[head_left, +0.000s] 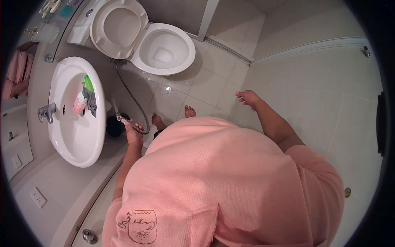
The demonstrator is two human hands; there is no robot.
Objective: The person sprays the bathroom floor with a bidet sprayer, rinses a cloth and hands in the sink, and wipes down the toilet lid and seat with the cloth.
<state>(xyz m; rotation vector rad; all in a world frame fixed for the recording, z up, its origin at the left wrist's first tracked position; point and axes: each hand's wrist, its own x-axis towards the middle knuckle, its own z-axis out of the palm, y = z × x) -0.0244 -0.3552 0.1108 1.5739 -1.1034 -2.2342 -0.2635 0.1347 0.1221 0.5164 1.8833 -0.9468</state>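
Note:
My left hand [134,132] is wrapped round the handle of a bidet sprayer [121,118], below the right side of the sink. The sprayer's grey hose [131,92] loops from my hand up to the wall beside the toilet. A pale streak, which looks like water, leaves the nozzle toward the toilet side. Out over the tiled floor on the right, my right hand [247,99] has its fingers loosely curled in, and no object shows in it. The toilet [188,49] stands ahead with lid and seat [95,31] raised.
In the white sink [61,140] lie a green-capped bottle [88,83], a grey cloth [90,103] and a pink-and-white container [79,103]. A dark bucket [115,126] sits by my left hand. The floor tiles [168,96] shine wet. A raised threshold [226,51] crosses the doorway.

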